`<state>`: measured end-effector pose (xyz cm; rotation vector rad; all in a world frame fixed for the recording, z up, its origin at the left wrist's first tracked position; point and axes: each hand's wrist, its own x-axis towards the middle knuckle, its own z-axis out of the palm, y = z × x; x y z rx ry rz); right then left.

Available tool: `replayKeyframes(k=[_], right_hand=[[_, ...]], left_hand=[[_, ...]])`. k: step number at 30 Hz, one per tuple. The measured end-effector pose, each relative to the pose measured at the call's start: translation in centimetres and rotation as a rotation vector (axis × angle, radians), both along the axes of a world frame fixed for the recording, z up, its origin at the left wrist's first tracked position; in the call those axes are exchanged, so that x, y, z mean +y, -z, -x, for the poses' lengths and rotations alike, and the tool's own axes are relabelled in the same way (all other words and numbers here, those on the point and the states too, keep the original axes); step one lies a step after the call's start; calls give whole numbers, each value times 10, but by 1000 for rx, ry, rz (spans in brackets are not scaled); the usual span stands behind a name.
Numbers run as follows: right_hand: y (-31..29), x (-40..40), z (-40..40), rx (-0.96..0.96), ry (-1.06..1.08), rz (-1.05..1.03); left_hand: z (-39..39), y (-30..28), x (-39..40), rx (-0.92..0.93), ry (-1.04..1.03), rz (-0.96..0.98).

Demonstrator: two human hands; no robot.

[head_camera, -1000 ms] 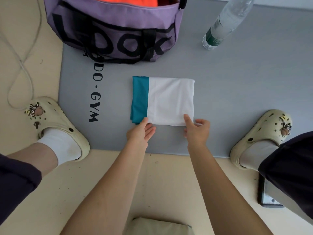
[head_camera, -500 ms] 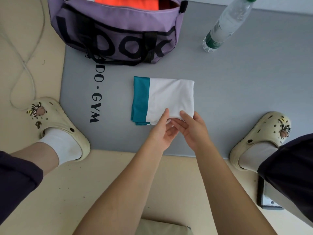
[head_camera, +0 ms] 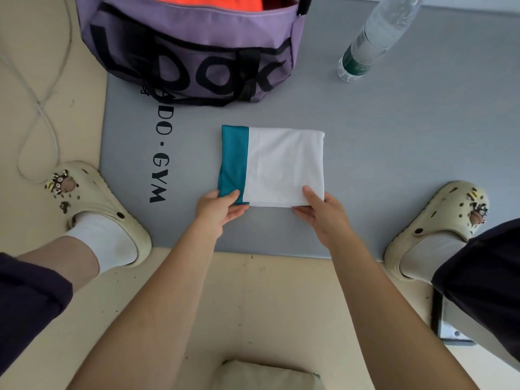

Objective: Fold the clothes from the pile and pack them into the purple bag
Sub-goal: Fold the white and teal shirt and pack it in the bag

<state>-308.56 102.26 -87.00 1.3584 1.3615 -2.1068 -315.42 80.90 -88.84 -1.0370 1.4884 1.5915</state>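
Folded garment [head_camera: 277, 167]: laid flat at the middle of the mat [head_camera: 394, 153]. Bag [head_camera: 191, 49]: set on the mat's far left corner, behind the garment; another garment [head_camera: 208, 0] is held inside it. Bottle [head_camera: 371, 38]: stood on the mat, right of the bag. Left hand [head_camera: 218, 209] and right hand [head_camera: 323, 213]: placed at the garment's near left and near right corners. Cable [head_camera: 39, 108]: laid on the floor left of the mat.

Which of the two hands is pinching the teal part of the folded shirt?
The left hand grips the teal strip's near corner; the right hand pinches the white corner of the folded shirt.
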Motion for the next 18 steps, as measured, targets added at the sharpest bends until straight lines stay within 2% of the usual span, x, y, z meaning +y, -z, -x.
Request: replayKeyframes(k=[3,5,7,9,12,15,18], right_hand=[[3,-1,0,6,-11,-30],[5,1,-3,-18,-101,-85],[7,5,-5,-104,-255,-232],[7,9,-4,-168,-410,-369],[4,13,3,-208,-599,-485],[5,11,11,-200,-540,-655],[10,9,14,-134,-417,-707]], left_hand=[[0,3,-8,145,16,-74],[-1,5,-14,185,10,-135],[-1,5,-18,183,126,2],[0,5,-17,193,319,267],[7,5,-13,351,444,570],[18,0,-6,519,448,661],[25,3,-2,510,529,695]])
